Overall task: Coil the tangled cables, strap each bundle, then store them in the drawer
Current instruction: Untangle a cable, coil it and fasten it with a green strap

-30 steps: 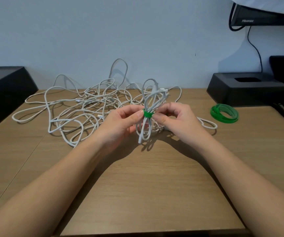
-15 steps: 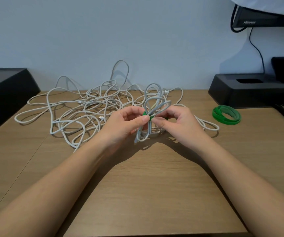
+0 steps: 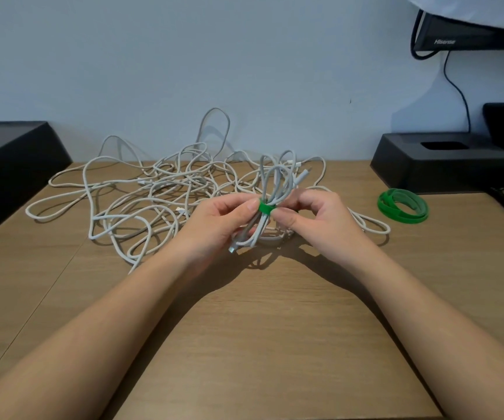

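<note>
A pale wooden table [image 3: 263, 344] stood against a plain light-blue wall [image 3: 184, 56], with a thin seam running through the wood on the left. Above the middle of the table both hands held a small coiled bundle [image 3: 278, 180] of white cable, bound at its waist by a green strap [image 3: 265, 207]. The left hand [image 3: 214, 225] had its fingers curled round the lower loops and its thumb tip against the strap. The right hand [image 3: 317, 219] pinched the strap from the other side between thumb and forefinger. Behind and to the left of the hands, a loose tangle of white cables [image 3: 153, 192] sprawled across the far half of the table, one loop rising against the wall. Spare green straps [image 3: 402, 204] lay coiled on the right. Near them a black stand [image 3: 444, 159] sat at the far right edge, under a dark monitor [image 3: 472, 34] with a black cord [image 3: 457, 89] hanging down. A black box [image 3: 8, 165] stood at the far left.
</note>
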A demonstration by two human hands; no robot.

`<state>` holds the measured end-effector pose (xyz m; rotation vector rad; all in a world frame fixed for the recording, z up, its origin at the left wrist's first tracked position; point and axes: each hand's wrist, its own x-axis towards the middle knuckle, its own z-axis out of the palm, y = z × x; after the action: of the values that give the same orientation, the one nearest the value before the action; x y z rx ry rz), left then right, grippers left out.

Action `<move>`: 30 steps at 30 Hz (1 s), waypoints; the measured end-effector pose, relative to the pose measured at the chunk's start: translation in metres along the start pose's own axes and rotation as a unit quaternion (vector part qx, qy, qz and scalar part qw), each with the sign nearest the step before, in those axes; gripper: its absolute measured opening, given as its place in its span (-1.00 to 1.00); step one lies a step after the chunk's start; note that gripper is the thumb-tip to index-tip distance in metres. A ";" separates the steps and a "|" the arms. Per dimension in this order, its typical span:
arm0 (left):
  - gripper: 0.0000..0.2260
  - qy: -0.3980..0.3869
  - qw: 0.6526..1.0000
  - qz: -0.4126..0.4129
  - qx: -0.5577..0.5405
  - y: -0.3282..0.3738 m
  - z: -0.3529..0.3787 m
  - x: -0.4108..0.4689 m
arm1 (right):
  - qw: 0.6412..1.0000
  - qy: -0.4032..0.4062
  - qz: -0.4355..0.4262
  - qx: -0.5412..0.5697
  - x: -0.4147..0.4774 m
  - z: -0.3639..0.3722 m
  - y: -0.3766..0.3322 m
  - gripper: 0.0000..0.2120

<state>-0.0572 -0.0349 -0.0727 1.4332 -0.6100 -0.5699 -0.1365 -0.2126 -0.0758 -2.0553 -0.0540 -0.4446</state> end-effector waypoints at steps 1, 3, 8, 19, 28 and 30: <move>-0.71 0.005 1.000 0.007 0.002 0.000 0.000 0.000 | 1.000 0.005 -0.006 0.003 0.000 0.000 0.000 -0.91; -0.71 0.003 1.000 0.017 -0.003 0.000 0.000 0.000 | 1.000 0.009 -0.009 0.020 0.000 -0.002 0.000 -0.89; -0.73 0.006 0.999 0.029 -0.016 -0.005 0.000 0.003 | 0.999 0.015 0.001 0.030 0.001 -0.002 0.002 -0.93; -0.67 0.012 0.998 -0.010 -0.065 -0.003 -0.001 0.003 | 1.000 0.002 -0.008 0.004 0.002 -0.002 0.002 -0.93; -0.78 -0.013 0.998 -0.009 -0.063 -0.002 0.002 0.002 | 0.998 0.029 0.025 0.052 0.002 0.002 0.003 -0.80; -0.78 -0.024 0.997 -0.014 -0.071 -0.004 0.004 0.001 | 0.997 0.031 0.026 0.061 0.003 0.001 0.005 -0.84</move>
<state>-0.0593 -0.0392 -0.0763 1.2988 -0.5775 -0.6586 -0.1326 -0.2148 -0.0795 -1.9174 0.0095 -0.4615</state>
